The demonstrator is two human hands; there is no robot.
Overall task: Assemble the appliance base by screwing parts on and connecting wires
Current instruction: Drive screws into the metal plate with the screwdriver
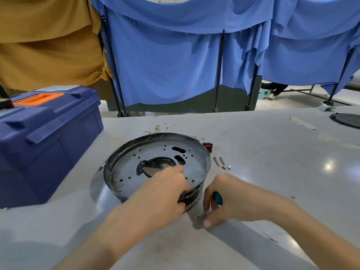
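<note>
A round metal appliance base [155, 152] with many holes and a central cut-out lies upside down on the grey table [272, 162]. My left hand [165, 190] grips its near rim, fingers curled over the edge. Just right of the base, my right hand [224, 199] holds a teal-handled tool [217, 198], its fingertips down on the table. Two long bolts [219, 162] and small nuts [226, 167] lie to the right of the base. A small black and red switch [207, 147] sits behind the rim.
A blue toolbox [44, 137] with an orange handle stands at the left. Thin wires and small terminals [159, 128] lie behind the base. Another round black part [346, 119] sits at the far right edge. Blue and tan cloths hang behind the table.
</note>
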